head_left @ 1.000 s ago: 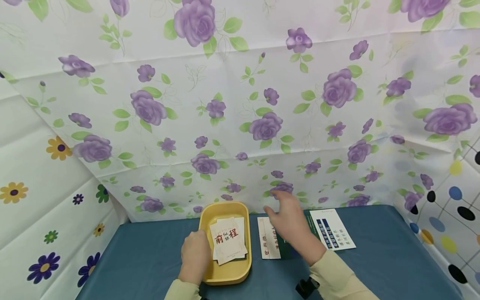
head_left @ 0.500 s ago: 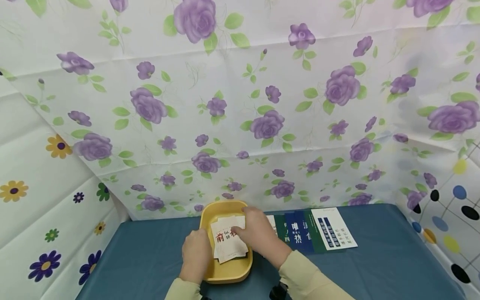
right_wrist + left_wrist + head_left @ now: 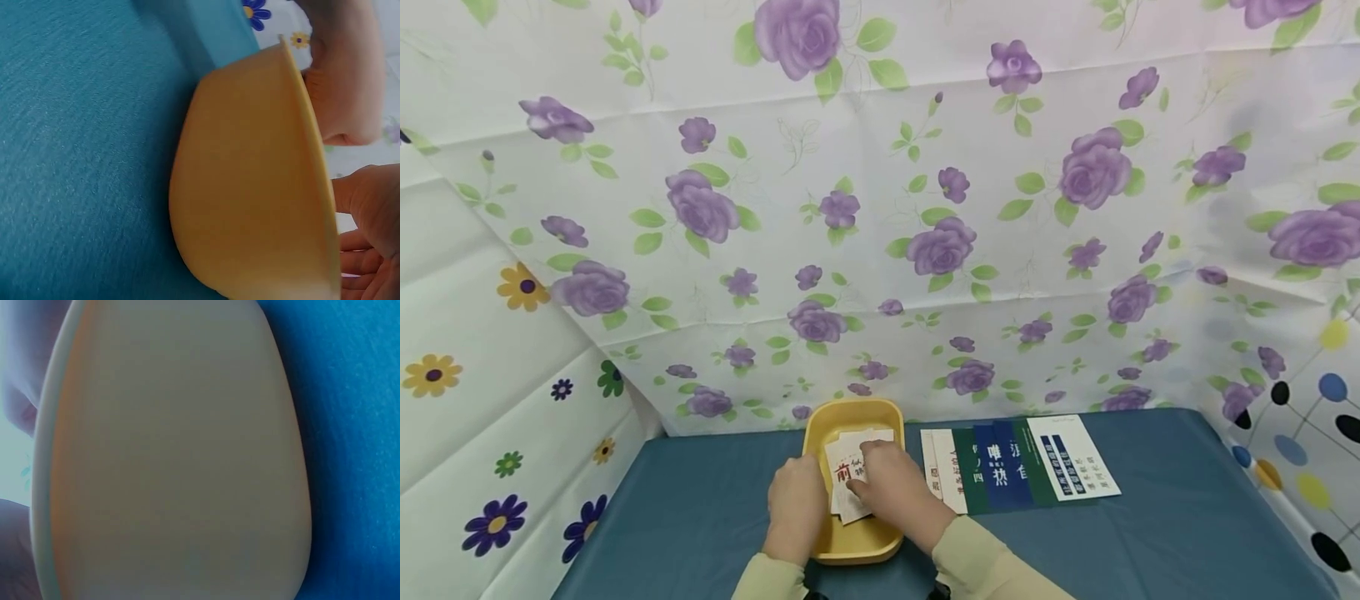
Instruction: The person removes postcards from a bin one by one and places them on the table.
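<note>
The left hand (image 3: pixel 797 504) grips the yellow tray (image 3: pixel 859 556), and the right hand (image 3: pixel 898 490) is spread over cards (image 3: pixel 841 473), likely light and bendy: pinch their edges.

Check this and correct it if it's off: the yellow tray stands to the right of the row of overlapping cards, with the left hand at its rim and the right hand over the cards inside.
One thing is wrong: the yellow tray stands to the left of the row of overlapping cards, as the head view shows. The left hand is at its rim and the right hand is over the cards inside.
</note>
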